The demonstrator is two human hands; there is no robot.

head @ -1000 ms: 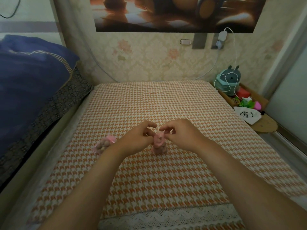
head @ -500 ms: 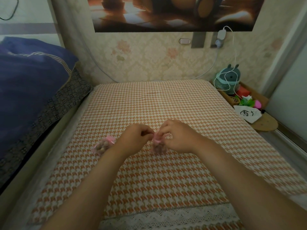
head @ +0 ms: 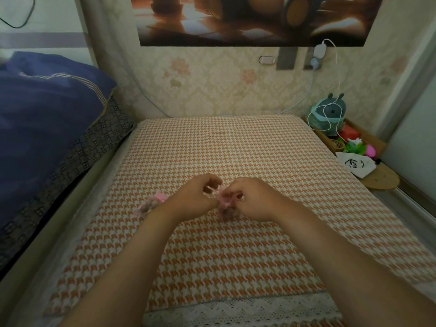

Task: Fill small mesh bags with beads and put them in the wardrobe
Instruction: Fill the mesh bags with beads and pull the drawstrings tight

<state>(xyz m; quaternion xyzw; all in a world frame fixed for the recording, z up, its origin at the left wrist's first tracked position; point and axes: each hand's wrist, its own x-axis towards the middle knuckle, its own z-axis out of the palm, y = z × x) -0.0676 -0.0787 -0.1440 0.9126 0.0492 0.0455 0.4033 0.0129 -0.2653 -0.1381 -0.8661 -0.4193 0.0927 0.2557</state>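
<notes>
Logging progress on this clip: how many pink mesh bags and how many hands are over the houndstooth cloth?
Mesh bags: 2 (held mesh bag in the grip of the right hand; loose mesh bag lying apart, beyond the left wrist)
Hands: 2 (left hand, right hand)
Total: 4

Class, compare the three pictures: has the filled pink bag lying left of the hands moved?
No. The bag lies in the same spot on the mat, just as near its left edge, beside the left hand.
</notes>
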